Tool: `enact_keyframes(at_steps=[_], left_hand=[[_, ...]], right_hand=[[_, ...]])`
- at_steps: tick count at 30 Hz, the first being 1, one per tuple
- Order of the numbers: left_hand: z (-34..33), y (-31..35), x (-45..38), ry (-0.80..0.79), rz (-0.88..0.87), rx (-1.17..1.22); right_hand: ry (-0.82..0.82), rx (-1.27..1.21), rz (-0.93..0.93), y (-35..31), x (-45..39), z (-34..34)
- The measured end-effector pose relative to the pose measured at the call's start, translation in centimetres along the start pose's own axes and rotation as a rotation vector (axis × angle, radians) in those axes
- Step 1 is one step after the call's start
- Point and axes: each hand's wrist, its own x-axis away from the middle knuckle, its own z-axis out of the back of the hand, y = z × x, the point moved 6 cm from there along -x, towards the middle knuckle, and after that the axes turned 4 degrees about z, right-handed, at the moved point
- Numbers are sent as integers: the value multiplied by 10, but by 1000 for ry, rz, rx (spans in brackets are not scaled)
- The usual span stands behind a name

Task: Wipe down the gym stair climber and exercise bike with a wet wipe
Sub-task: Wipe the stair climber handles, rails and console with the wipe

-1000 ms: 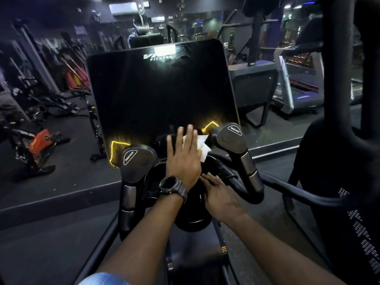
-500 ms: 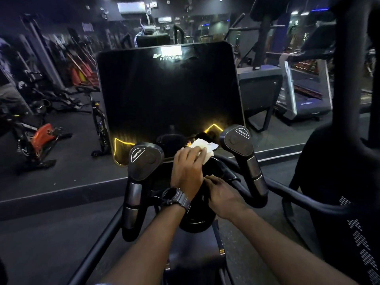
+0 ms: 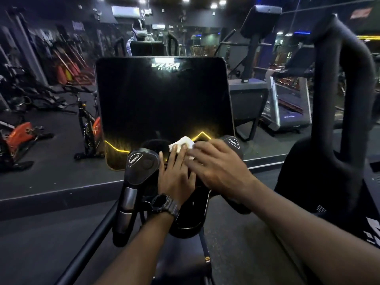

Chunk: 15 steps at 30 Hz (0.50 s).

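L hand (image 3: pixel 174 177), watch (image 3: pixel 164 204) on wrist, lies flat w/ straight fingers reaching fwd, tips pressing white wet wipe (image 3: pixel 182 145) at base of black console screen (image 3: pixel 162 103). R hand (image 3: pixel 216 165) comes in from right over L, fingers loosely spread, tips touching wipe's right edge; actual pinch can't tell. Wipe crumpled, long axis approx left-right, btw the two resistance handles (image 3: pixel 141 163).

Screen (image 3: pixel 164 108) walls the front — two resistance grips (image 3: pixel 143 164) flank a narrow gap.
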Motion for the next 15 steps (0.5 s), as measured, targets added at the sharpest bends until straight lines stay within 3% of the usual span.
enact_keyframes(at_steps=[4, 8, 11, 15], left_hand=[[-4, 15, 3, 29, -132, 96], [-10, 58, -16, -118, -327, 121], [-1, 85, -35, -257, -298, 297], [-10, 93, -46, -173, -436, 106]], right_hand=[[80, 23, -342, 32, 31, -7], [262, -223, -637, 44, 43, -9], [386, -426, -863, 51, 60, -11], [461, -502, -1043, 53, 75, -13]])
